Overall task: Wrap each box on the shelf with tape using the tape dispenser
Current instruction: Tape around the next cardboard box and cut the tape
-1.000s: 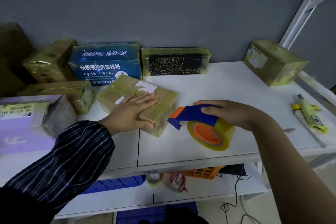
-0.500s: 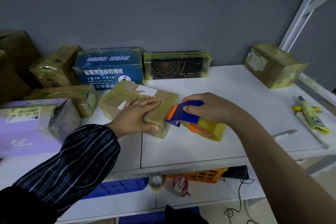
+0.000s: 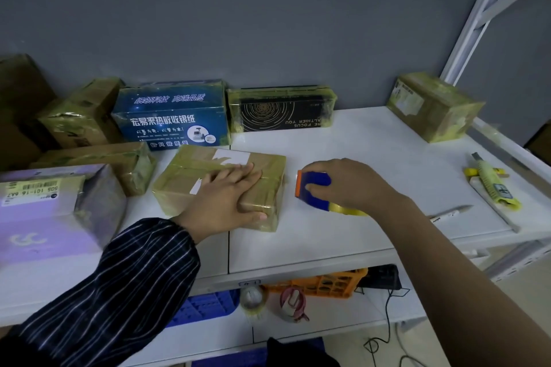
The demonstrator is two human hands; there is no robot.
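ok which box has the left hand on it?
The flat brown cardboard box with the torn white label, front centre of the shelf. The left hand rests flat on its top and touches no other.

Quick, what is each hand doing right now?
Left hand: open, pressing flat on the taped box.
Right hand: closed around the tape dispenser.
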